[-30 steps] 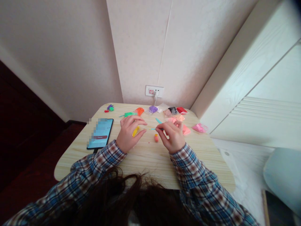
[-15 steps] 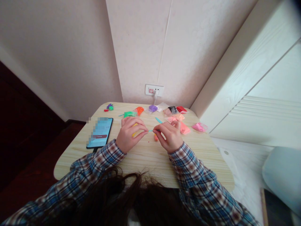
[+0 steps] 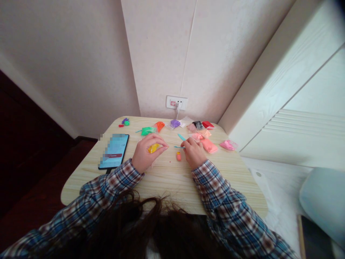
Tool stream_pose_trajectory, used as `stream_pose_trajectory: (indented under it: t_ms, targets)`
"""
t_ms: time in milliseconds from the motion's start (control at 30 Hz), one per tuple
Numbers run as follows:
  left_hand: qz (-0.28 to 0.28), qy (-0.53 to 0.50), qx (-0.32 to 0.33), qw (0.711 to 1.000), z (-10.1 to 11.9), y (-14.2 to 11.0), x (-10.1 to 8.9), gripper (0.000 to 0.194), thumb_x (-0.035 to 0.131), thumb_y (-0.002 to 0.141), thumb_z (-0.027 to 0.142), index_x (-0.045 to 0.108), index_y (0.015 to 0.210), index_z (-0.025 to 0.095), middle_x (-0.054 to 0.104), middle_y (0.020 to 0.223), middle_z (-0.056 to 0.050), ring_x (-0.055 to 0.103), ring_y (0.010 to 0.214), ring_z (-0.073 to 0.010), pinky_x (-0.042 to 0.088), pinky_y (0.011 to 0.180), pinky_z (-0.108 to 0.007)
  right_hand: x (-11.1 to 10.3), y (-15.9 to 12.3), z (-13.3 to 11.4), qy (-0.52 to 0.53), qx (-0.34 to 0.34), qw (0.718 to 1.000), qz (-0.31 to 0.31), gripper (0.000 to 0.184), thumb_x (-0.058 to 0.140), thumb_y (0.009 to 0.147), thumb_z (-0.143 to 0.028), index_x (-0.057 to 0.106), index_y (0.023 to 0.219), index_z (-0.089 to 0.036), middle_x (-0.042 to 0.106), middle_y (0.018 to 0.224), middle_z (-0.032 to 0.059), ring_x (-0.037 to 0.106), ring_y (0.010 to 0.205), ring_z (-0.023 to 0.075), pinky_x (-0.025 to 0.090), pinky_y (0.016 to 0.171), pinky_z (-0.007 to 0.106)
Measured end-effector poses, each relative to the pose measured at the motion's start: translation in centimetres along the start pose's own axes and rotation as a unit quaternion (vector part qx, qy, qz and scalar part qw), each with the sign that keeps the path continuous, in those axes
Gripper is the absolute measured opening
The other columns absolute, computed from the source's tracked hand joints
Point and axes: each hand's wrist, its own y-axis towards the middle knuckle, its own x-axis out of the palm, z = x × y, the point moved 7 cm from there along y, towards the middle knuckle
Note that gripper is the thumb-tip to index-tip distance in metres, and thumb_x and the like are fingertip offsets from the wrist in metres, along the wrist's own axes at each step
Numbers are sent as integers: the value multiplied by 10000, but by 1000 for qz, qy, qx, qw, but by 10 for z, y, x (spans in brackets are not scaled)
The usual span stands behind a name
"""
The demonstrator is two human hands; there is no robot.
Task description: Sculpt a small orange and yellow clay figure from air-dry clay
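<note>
My left hand (image 3: 148,153) is closed in a pinch, thumb against fingertips; whatever sits between them is too small to make out. Behind its fingers shows a bag of yellow clay (image 3: 153,148). My right hand (image 3: 194,153) is low over the table, its fingers on a thin blue clay modelling tool (image 3: 179,146) whose tip points left. Another blue modelling tool (image 3: 181,137) lies just beyond that hand. Between the two hands is a small pink clay figure (image 3: 178,157) with yellow on top. A tiny red speck (image 3: 170,162) is near it.
Bags of green (image 3: 148,131), orange (image 3: 160,126), purple (image 3: 175,123), black (image 3: 198,125), red (image 3: 208,125) and pink clay (image 3: 228,145) line the table's back. A phone (image 3: 114,151) lies at left, small clay pieces (image 3: 126,123) behind it. A wall socket (image 3: 176,103) holds a plug.
My left hand reached the tool's tip, then drew back left in a pinch. My right hand has lowered toward the table with the tool, uncovering the pink figure.
</note>
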Motion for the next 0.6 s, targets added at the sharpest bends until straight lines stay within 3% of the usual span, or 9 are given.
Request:
stream_pose_trajectory:
  t_ms: [67, 133, 233, 300, 400, 600]
  targets:
    - [-1, -14, -9, 1000, -1, 0, 1, 118, 631, 772, 265, 658, 716, 164, 633, 763, -47, 601, 762, -164, 486, 746, -317, -5, 0, -1, 13, 6, 1000, 5, 224, 496, 772, -32, 591, 933, -155, 607, 965, 102, 561, 889, 234, 307, 700, 343]
    - [-1, -25, -17, 1000, -3, 0, 1, 120, 632, 771, 261, 657, 707, 162, 633, 756, -46, 602, 749, -160, 486, 735, -310, -22, -1, -7, 61, -3, 997, 48, 194, 514, 792, -86, 588, 959, -154, 603, 1004, 107, 556, 943, 240, 332, 747, 357]
    - [-10, -40, -21, 999, -3, 1, 3, 124, 637, 767, 259, 657, 696, 160, 634, 746, -45, 600, 739, -156, 485, 725, -302, -55, -7, -26, 203, -95, 964, 145, 126, 497, 852, -202, 594, 932, -198, 610, 977, 60, 557, 969, 196, 356, 814, 346]
    - [-21, -51, -17, 998, -3, 1, 6, 125, 635, 769, 261, 657, 697, 162, 637, 746, -42, 598, 731, -152, 485, 721, -297, -68, -13, -38, 257, -149, 940, 168, 114, 505, 860, -242, 601, 905, -201, 621, 933, 51, 566, 945, 180, 365, 822, 335]
    - [-39, -66, -16, 997, -5, 0, 9, 123, 638, 767, 264, 661, 699, 164, 643, 743, -40, 594, 726, -150, 480, 723, -293, -75, -18, -47, 273, -185, 926, 182, 114, 518, 858, -266, 605, 892, -201, 632, 898, 45, 579, 882, 166, 365, 796, 327]
    - [-63, -105, -60, 991, -12, -2, 15, 164, 655, 748, 301, 668, 681, 151, 635, 737, -45, 588, 731, -151, 461, 737, -288, -72, -21, -48, 229, -204, 927, 215, 91, 528, 858, -253, 603, 861, -202, 644, 858, 26, 586, 838, 147, 334, 788, 321]
